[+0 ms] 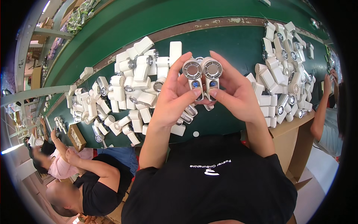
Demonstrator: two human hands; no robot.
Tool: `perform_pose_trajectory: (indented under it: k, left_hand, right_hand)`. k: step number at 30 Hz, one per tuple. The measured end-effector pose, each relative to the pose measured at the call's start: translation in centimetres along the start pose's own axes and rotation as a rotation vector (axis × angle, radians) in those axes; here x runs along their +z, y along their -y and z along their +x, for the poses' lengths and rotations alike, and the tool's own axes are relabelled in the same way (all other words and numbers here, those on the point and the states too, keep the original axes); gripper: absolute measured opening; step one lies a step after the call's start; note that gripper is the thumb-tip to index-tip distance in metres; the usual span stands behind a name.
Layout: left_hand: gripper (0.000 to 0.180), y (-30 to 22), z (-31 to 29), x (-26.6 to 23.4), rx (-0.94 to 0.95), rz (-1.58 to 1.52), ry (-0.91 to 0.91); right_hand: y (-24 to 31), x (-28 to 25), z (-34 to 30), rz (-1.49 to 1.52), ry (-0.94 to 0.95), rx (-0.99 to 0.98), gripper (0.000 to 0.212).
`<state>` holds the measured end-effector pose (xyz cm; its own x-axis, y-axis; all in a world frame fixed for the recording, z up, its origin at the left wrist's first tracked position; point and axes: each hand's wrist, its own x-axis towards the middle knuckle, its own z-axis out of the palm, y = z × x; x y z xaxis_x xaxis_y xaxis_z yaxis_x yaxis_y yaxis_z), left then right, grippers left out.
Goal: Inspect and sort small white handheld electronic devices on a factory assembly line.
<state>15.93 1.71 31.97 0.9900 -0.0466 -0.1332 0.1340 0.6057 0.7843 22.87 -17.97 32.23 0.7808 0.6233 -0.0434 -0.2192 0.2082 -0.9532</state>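
Observation:
Two small white handheld fans are held up side by side above the green worktable [223, 44]. My left hand [175, 93] is closed round the left fan [192, 74], its thumb on the front below a small lit blue display. The right fan [212, 74] is gripped by my right hand [232, 93], thumb likewise pressed near its lit display. Both round silver grilles face me, heads nearly touching. Behind and below my hands lie more fans, partly hidden by my fingers.
A heap of white fans [141, 71] spreads across the table's left. Another pile [283, 71] covers the right side, above a cardboard box [287, 138]. Co-workers sit at the left [100, 179] and right [330, 123]. A small white disc [195, 134] lies near the front edge.

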Motion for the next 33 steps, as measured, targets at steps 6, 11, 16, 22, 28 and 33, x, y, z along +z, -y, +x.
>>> perform_pose_trajectory:
  k: [6,11,16,22,28,33]
  left_hand:
    - [0.086,0.0,0.0,-0.1,0.004,0.014,-0.016]
    - [0.086,-0.1,0.0,0.1,0.005,0.002,-0.016]
    - [0.085,-0.1,0.0,0.0,0.022,0.027,-0.009]
    - [0.097,0.1,-0.7,0.8,0.166,0.302,-0.035]
    - [0.096,-0.5,-2.4,1.1,0.052,0.632,-0.13]
    - [0.09,-2.7,-4.1,-2.1,0.216,0.454,-0.313]
  right_hand:
    - [0.0,0.0,0.1,0.027,0.007,0.013,0.083]
    - [0.0,0.0,0.2,0.022,0.011,0.02,0.082]
    - [0.1,0.2,0.2,0.001,0.007,0.013,0.083]
    - [-0.1,0.2,-0.5,-0.118,0.075,0.056,0.076]
    - [1.2,-0.4,-2.6,-0.21,0.24,0.142,0.076]
    - [3.0,-3.5,-3.8,-0.663,-0.172,0.035,0.054]
